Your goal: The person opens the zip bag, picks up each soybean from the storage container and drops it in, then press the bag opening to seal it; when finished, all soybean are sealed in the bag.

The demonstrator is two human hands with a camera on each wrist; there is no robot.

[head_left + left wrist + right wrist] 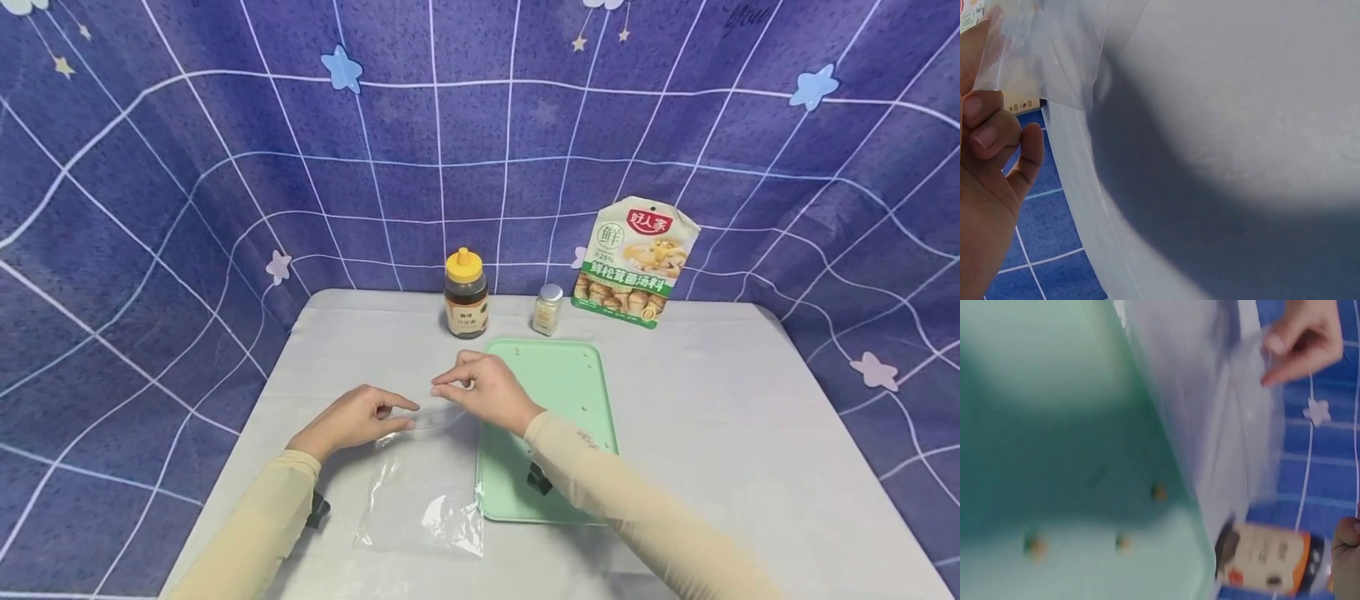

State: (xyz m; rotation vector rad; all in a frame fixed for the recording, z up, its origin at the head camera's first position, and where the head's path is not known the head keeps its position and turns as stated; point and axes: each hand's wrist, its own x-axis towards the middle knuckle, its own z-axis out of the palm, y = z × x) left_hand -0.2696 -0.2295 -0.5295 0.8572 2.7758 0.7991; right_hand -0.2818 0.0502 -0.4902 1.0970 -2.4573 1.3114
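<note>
A clear plastic bag (pixel 420 508) lies partly on the table, its upper end raised between the hands. My right hand (pixel 491 392) brings thumb and index fingertips together, pinching at the bag's raised edge. Close by on the left, my left hand (pixel 356 425) has thumb and index finger apart at the bag's mouth. In the right wrist view the left hand (pixel 1310 340) overlaps the bag's edge. The left wrist view shows the bag (pixel 1066 56) covering some left fingertips. A light green tray (pixel 551 375) lies under the right forearm, along the bag's right side.
Behind the hands stand a yellow-capped dark bottle (pixel 466 304) and a small jar (pixel 547 312) with a grey lid. A soup seasoning packet (pixel 636 262) leans on the patterned cloth at the back right. The white table (pixel 712 433) extends right of the tray.
</note>
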